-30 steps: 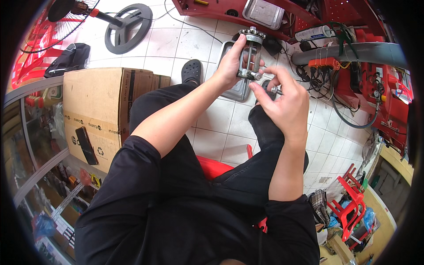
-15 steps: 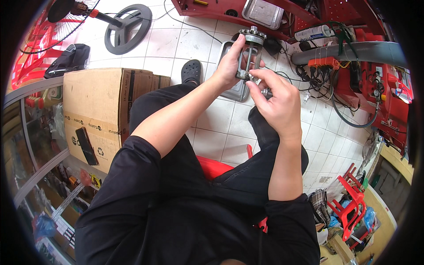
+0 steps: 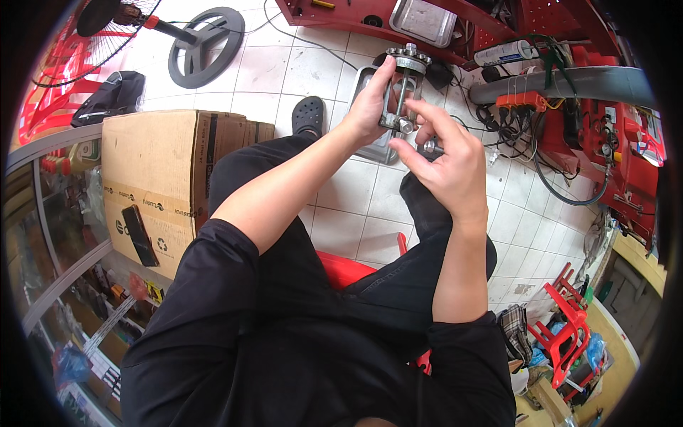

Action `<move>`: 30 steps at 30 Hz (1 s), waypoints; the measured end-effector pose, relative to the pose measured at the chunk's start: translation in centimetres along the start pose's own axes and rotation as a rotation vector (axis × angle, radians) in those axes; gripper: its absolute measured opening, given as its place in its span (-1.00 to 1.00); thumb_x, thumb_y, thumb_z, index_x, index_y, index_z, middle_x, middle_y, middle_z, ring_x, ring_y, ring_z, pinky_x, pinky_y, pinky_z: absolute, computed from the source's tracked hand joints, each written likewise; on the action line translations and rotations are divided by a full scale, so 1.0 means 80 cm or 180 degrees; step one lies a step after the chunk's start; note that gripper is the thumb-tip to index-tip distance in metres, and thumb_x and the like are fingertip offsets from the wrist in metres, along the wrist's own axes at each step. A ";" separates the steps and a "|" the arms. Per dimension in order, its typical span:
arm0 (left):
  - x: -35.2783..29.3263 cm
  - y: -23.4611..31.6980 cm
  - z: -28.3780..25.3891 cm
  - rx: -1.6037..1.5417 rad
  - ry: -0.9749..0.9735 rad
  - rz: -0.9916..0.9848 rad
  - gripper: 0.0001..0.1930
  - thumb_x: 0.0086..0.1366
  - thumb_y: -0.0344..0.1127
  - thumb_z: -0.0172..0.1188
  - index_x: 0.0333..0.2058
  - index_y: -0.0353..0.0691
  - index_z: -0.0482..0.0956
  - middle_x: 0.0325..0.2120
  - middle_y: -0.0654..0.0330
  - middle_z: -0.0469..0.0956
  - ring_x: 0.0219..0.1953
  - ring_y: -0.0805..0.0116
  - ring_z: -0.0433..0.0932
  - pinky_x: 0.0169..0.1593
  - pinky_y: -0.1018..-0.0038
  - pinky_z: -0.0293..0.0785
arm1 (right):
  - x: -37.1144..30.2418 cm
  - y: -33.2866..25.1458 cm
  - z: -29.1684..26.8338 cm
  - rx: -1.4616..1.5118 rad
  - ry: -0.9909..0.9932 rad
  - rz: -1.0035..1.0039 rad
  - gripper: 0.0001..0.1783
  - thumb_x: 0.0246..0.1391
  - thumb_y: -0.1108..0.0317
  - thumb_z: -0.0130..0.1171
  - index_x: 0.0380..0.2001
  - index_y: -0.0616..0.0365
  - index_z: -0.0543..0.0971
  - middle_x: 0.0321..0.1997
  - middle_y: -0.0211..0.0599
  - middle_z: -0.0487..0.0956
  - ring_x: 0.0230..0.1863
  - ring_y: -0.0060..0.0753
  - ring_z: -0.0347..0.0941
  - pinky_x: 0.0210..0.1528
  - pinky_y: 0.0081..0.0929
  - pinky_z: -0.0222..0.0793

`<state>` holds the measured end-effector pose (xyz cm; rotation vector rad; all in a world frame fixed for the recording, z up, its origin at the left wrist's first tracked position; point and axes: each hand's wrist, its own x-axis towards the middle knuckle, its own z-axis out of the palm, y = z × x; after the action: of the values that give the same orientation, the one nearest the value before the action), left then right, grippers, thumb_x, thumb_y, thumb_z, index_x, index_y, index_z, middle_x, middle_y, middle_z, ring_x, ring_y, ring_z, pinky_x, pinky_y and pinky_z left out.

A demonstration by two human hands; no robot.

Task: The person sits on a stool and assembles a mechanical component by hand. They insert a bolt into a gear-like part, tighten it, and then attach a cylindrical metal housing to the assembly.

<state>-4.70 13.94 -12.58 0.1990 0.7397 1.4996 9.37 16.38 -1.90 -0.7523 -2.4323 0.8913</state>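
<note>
My left hand [image 3: 368, 107] is closed around a metal frame [image 3: 388, 117] that looks like a puller, held above a grey tray [image 3: 361, 77]. A toothed wheel [image 3: 420, 55] sits at its far end, and a rod [image 3: 404, 89] runs along its middle. At the near end a bolt head [image 3: 405, 125] sticks out. Beside it is my right hand [image 3: 455, 160], thumb and forefinger apart, its other fingers curled and partly hidden. A small metal cylinder [image 3: 431, 147] shows by the right palm; whether the hand holds it I cannot tell.
On the left stands a cardboard box [image 3: 153, 156] with a phone [image 3: 139, 236] on it, beside a glass cabinet [image 3: 60, 213]. A fan base [image 3: 206, 46] is on the tiled floor. Cables [image 3: 509, 124] and red equipment [image 3: 626, 164] lie at the right, with a red stool [image 3: 565, 334] nearer me.
My right thumb and forefinger have come off the near end of the frame and spread apart, uncovering the bolt head. My left hand keeps its hold almost unmoved.
</note>
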 end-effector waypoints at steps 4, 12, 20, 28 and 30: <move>0.000 0.001 0.003 0.0091 -0.0169 0.0126 -0.36 0.33 0.30 -0.21 0.10 -0.10 0.33 -0.17 0.26 0.43 -0.27 0.40 0.44 -0.20 0.42 0.45 | -0.002 0.012 0.008 0.0074 0.0190 -0.0217 -0.67 -0.16 0.37 0.34 -0.23 0.07 0.61 -0.50 -0.31 0.57 -0.59 -0.32 0.48 -0.50 -0.45 0.38; -0.002 0.001 0.008 -0.0001 0.0018 0.0125 -0.36 0.33 0.30 -0.20 0.10 -0.11 0.34 -0.20 0.27 0.44 -0.29 0.42 0.44 -0.22 0.47 0.45 | -0.001 0.008 0.007 0.0090 0.0185 -0.0143 -0.72 -0.17 0.32 0.36 -0.29 0.06 0.61 -0.55 -0.33 0.55 -0.62 -0.35 0.47 -0.54 -0.46 0.35; 0.001 0.000 -0.003 0.0052 -0.0111 0.0062 -0.36 0.33 0.30 -0.21 0.09 -0.11 0.35 -0.19 0.27 0.44 -0.30 0.43 0.42 -0.21 0.47 0.44 | -0.001 0.006 0.007 0.0187 0.0199 0.0032 -0.75 -0.15 0.33 0.35 -0.33 0.06 0.59 -0.54 -0.31 0.56 -0.63 -0.33 0.47 -0.55 -0.47 0.34; 0.000 0.000 0.003 0.0180 -0.0031 0.0158 -0.35 0.33 0.30 -0.22 0.11 -0.11 0.32 -0.07 0.23 0.43 -0.27 0.39 0.43 -0.18 0.41 0.45 | -0.002 0.006 0.004 0.0045 0.0097 0.0131 -0.77 -0.14 0.33 0.34 -0.34 0.06 0.59 -0.53 -0.29 0.57 -0.61 -0.32 0.49 -0.54 -0.47 0.35; 0.002 -0.001 0.004 0.0241 -0.0013 0.0285 -0.35 0.34 0.30 -0.23 0.12 -0.13 0.31 -0.08 0.23 0.43 -0.25 0.38 0.44 -0.18 0.40 0.45 | -0.002 0.011 0.007 0.0127 0.0121 -0.0107 -0.76 -0.14 0.32 0.35 -0.34 0.07 0.58 -0.54 -0.29 0.56 -0.61 -0.32 0.49 -0.54 -0.46 0.35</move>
<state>-4.44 14.16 -12.45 0.2957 0.7938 1.5564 9.44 16.58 -2.94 -0.7055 -2.3800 0.9017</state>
